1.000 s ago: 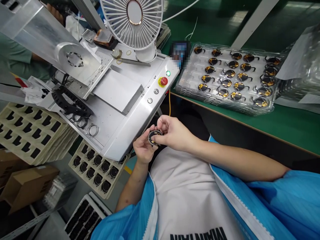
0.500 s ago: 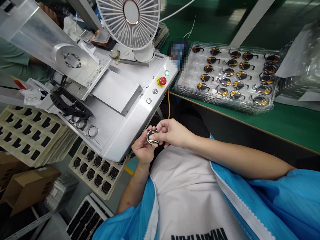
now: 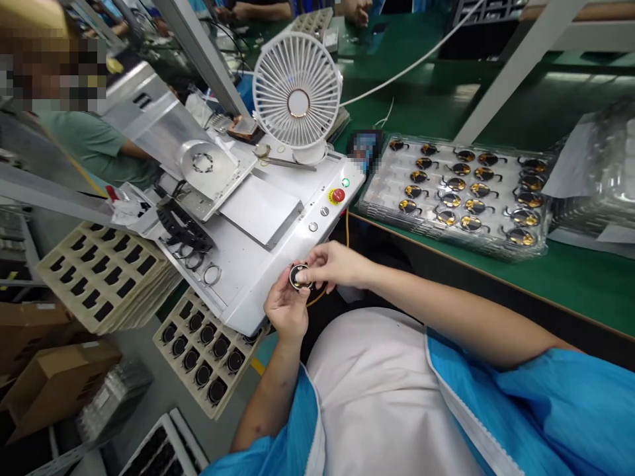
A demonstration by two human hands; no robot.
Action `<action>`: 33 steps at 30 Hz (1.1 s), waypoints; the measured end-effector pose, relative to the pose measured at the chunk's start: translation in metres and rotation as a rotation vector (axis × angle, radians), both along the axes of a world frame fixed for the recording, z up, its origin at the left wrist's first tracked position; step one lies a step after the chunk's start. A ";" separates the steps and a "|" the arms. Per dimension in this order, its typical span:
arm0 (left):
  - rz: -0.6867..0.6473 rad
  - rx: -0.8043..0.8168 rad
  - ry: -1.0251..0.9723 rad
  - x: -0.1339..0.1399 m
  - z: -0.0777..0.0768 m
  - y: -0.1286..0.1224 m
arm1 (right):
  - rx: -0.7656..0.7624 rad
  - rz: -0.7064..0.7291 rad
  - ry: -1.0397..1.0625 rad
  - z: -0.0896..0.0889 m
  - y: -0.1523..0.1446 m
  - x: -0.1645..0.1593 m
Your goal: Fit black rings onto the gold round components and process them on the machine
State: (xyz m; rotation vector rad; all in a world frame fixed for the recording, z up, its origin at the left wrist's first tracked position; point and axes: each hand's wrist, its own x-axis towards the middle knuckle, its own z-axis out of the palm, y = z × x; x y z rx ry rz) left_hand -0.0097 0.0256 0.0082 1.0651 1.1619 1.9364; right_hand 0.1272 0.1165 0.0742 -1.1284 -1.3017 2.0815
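Note:
A round watch case [image 3: 298, 285], with a silvery rim and a dark face with gold-coloured patches, is held in front of my body, near the front edge of the white machine. My left hand [image 3: 288, 311] grips it from below, fingers and thumb around its rim. My right hand [image 3: 340, 266] is closed at its right side, its thumb pressed onto the face and its other fingers curled. Part of the case is hidden behind that thumb.
The white machine [image 3: 278, 268] carries a fan [image 3: 297, 99], a red button [image 3: 338, 196] and metal rings [image 3: 212, 274]. Right, stacked clear trays [image 3: 387, 173] hold round black-and-gold parts. Lower left, a beige tray [image 3: 198, 383] holds round watch cases. A co-worker [image 3: 94, 142] sits beyond.
My view has tilted up, so the machine, fan and trays sit lower in it. Both hands stay on the watch case, my right thumb still pressing its face.

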 end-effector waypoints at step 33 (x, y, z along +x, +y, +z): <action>0.060 -0.106 0.604 -0.006 0.024 -0.014 | 0.371 -0.142 -0.105 0.000 -0.034 0.011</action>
